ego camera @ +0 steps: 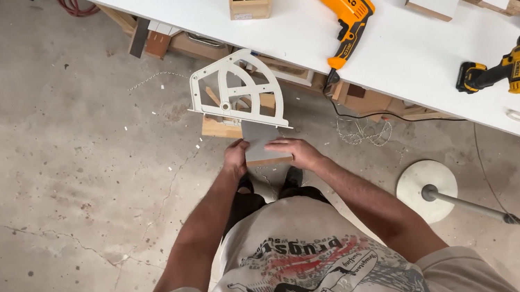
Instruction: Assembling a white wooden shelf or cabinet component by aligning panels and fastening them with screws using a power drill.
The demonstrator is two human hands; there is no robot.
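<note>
Both hands pinch a small grey board (pixel 264 144) at waist height over the concrete floor (pixel 52 166): left hand (pixel 236 157) on its left edge, right hand (pixel 294 152) on its near right corner. A white quadrant bracket (pixel 238 92) sits at its far end (join unclear). Long axis points toward the worktop (pixel 296 27). Risk: the bracket-heavy far end could tip from this edge-only grip.

A grey concrete floor (pixel 45 168), stained, speckled and crossed by thin cracks, fills the left and lower part of the frame. A long white workbench top (pixel 296 27) runs diagonally from the top centre to the right edge, with wooden crates and offcuts (pixel 200 40) stored underneath along its near edge. At lower right a round white fan base with a grey pole (pixel 426 190) stands on the floor, and a coil of red hose (pixel 73 3) lies at the upper left.
</note>
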